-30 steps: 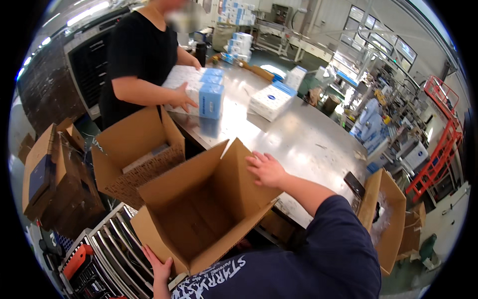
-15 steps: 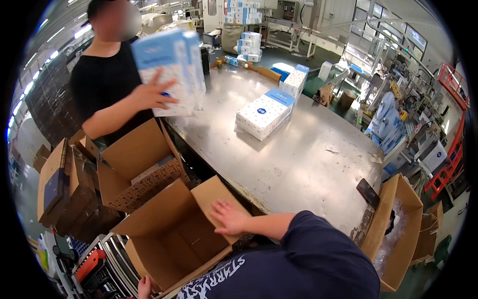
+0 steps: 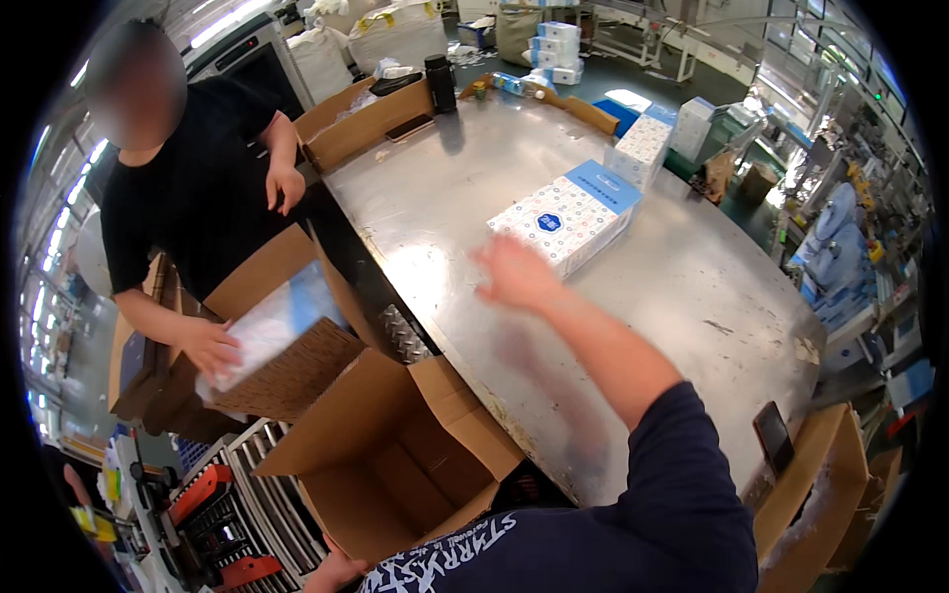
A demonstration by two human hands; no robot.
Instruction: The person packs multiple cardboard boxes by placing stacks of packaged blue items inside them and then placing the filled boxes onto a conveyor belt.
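My right hand [image 3: 514,272] is stretched out over the metal table [image 3: 692,296], fingers apart and holding nothing. It is just short of a white and blue wrapped pack [image 3: 568,212] lying flat on the table. An open cardboard box [image 3: 395,455] stands tilted against the table's near edge, with nothing in it. Only part of my left hand [image 3: 334,571] shows, gripping the box's lower edge. Across the corner, a person in black lowers another wrapped pack [image 3: 282,321] into a second cardboard box [image 3: 287,381].
More white and blue packs [image 3: 645,143] sit farther along the table, with a black bottle [image 3: 440,81] at the far end. A dark phone [image 3: 773,435] lies near the table's right edge above another open box [image 3: 820,499]. A roller conveyor [image 3: 247,474] runs at lower left.
My right hand left the box flap and swung up over the table toward the flat pack. The other person brought the raised pack down into their own box.
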